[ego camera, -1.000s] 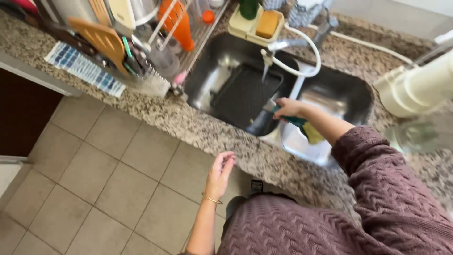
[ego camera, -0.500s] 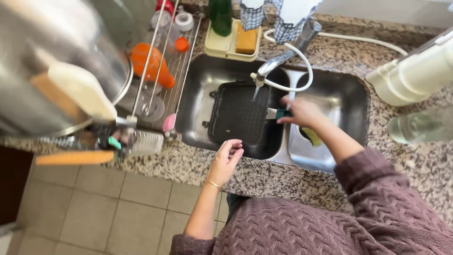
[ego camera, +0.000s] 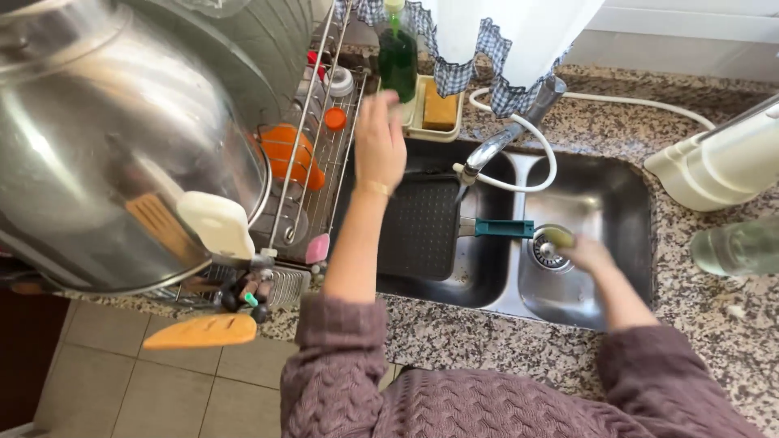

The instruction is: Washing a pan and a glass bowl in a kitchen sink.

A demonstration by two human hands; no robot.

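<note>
At upper centre of the frame, the left hand (ego camera: pixel 380 139) reaches up to a dark green bottle (ego camera: pixel 398 57) of translucent plastic, fingers blurred; whether they grip it cannot be told. Beside it, an orange sponge (ego camera: pixel 441 112) lies in a cream tray. Right of centre, the right hand (ego camera: pixel 586 253) is closed on a yellow-green sponge (ego camera: pixel 558 237), partly hidden, over the steel sink (ego camera: pixel 633 211). A ribbed black square pan (ego camera: pixel 422 227) with a teal handle sits in the left basin. Speckled granite counter (ego camera: pixel 487 341).
</note>
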